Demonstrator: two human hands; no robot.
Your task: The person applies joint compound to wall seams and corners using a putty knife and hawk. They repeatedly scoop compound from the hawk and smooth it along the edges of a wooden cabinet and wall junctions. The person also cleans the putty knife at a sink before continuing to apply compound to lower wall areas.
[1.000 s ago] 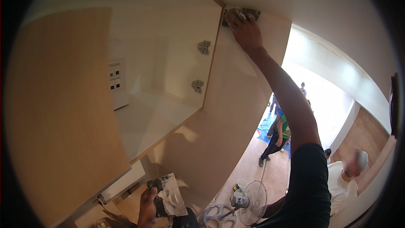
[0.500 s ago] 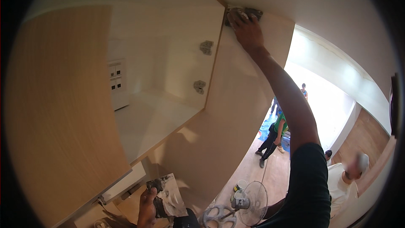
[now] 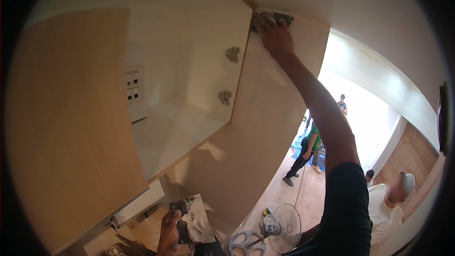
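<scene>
My right hand is raised to the top of the beige wall panel, just below the ceiling, closed on a filler-smeared scraper pressed flat into the corner beside the wall cabinet. My fingers partly cover the tool. Low in the view, my left hand grips a broad metal scraper loaded with pale putty, its grip dark and crusted. The cabinet has a white interior with two hinge fittings and a white switch panel; a light wood door covers its left side.
A standing fan and buckets are below me. Through the opening at the right, several people stand on a pale floor with blue sheeting; a person in a white shirt and pale cap is nearby at lower right.
My right hand has shifted very slightly at the corner; the left has barely moved. In the background, a person in green has stepped toward the left.
</scene>
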